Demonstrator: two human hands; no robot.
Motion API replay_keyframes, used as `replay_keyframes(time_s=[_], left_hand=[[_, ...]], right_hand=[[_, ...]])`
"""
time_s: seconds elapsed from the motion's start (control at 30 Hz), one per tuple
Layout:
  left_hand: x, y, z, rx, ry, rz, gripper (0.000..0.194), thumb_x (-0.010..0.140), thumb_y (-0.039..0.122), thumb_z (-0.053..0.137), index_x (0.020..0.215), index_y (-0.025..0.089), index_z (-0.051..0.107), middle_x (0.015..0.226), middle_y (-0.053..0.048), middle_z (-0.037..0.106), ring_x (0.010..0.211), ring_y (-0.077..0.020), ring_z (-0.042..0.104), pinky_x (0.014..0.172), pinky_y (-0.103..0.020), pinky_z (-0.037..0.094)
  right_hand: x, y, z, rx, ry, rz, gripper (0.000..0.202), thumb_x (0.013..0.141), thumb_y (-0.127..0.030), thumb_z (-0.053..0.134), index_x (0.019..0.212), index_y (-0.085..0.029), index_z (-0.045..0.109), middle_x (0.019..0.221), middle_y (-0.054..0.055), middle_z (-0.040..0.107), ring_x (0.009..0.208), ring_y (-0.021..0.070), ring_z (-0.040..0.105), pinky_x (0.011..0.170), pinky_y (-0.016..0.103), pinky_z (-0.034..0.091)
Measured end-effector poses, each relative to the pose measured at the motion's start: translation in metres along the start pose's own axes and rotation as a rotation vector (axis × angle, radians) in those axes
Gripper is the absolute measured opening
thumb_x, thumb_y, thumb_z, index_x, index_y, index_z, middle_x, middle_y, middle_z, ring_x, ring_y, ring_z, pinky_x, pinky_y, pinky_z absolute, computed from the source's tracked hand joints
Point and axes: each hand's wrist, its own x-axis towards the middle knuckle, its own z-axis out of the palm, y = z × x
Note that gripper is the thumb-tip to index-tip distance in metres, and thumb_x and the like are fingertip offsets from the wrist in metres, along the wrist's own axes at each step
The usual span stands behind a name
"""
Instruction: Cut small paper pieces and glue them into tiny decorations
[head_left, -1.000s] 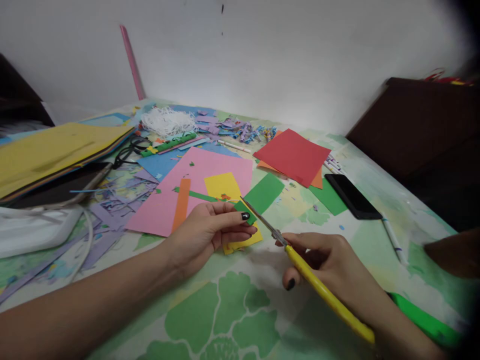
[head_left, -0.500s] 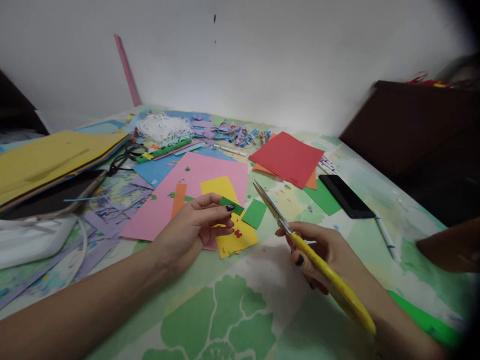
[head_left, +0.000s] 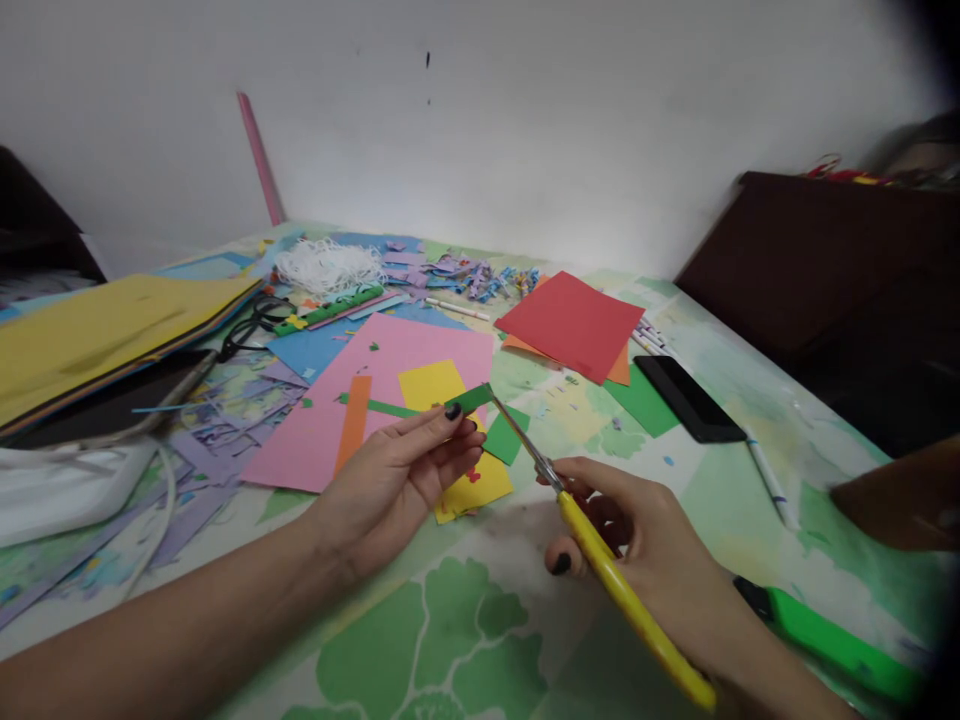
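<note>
Between thumb and fingers, my left hand [head_left: 409, 470] pinches a small strip of green paper [head_left: 472, 400]. My right hand [head_left: 637, 530] grips yellow-handled scissors [head_left: 600, 560], their blade tips at the right end of the green strip. Behind my left hand lie yellow paper pieces [head_left: 431, 380] and a green paper square [head_left: 507, 436]. An orange paper strip [head_left: 354, 425] rests on a pink sheet [head_left: 300, 460], with a thin green strip [head_left: 390, 408] beside it. My left fingers cover part of the yellow paper.
Red paper [head_left: 574, 325], a black phone [head_left: 690, 398] and a marker [head_left: 769, 480] lie to the right. At the far right is a green utility knife [head_left: 832, 640]. White shredded paper [head_left: 330, 267], glasses [head_left: 255, 325] and a yellow folder [head_left: 112, 320] stand at the left and back.
The scissors have moved left, bringing their tips to the green strip. My left hand has turned its palm upward a little, still holding the strip. The whole view has shifted slightly.
</note>
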Motion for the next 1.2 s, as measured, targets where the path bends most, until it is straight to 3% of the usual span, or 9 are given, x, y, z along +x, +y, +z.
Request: replay_keyframes(time_s=[0.23, 0.43, 0.73, 1.2], left_hand=[[-0.004, -0.0037, 0.0037, -0.063, 0.024, -0.029, 0.022, 0.086, 0.0, 0.052, 0.075, 0.009, 0.069, 0.073, -0.007, 0.072, 0.063, -0.01, 0.07, 0.062, -0.014, 0.06], [-0.0074, -0.0043, 0.0036, 0.079, -0.021, -0.097, 0.019, 0.084, 0.001, 0.056, 0.073, 0.008, 0.07, 0.068, -0.008, 0.073, 0.06, -0.0146, 0.072, 0.054, -0.017, 0.06], [-0.0044, -0.0029, 0.0002, 0.124, -0.07, -0.066, 0.019, 0.084, 0.005, 0.057, 0.07, 0.009, 0.068, 0.065, -0.007, 0.073, 0.059, -0.013, 0.071, 0.057, -0.017, 0.058], [-0.0061, -0.0038, -0.0008, 0.115, -0.078, -0.047, 0.015, 0.082, 0.003, 0.058, 0.072, 0.01, 0.067, 0.066, -0.007, 0.073, 0.061, -0.0136, 0.071, 0.057, -0.018, 0.059]], right_hand=[[-0.0016, 0.003, 0.0063, -0.01, -0.004, -0.032, 0.023, 0.074, -0.034, 0.071, 0.089, -0.02, 0.061, 0.067, -0.003, 0.045, 0.061, 0.013, 0.046, 0.052, 0.024, 0.037], [0.0003, 0.0051, 0.0088, 0.033, -0.007, -0.044, 0.024, 0.073, -0.036, 0.074, 0.08, -0.02, 0.059, 0.066, -0.004, 0.045, 0.06, 0.0128, 0.048, 0.052, 0.024, 0.039], [0.0, 0.0018, 0.0066, 0.087, -0.027, -0.031, 0.027, 0.071, -0.042, 0.075, 0.077, -0.018, 0.063, 0.067, 0.0, 0.056, 0.06, 0.0148, 0.057, 0.054, 0.025, 0.045], [0.0009, 0.0047, 0.0069, 0.155, -0.074, -0.03, 0.025, 0.069, -0.036, 0.077, 0.075, -0.019, 0.059, 0.066, -0.002, 0.053, 0.057, 0.0144, 0.056, 0.05, 0.024, 0.041]])
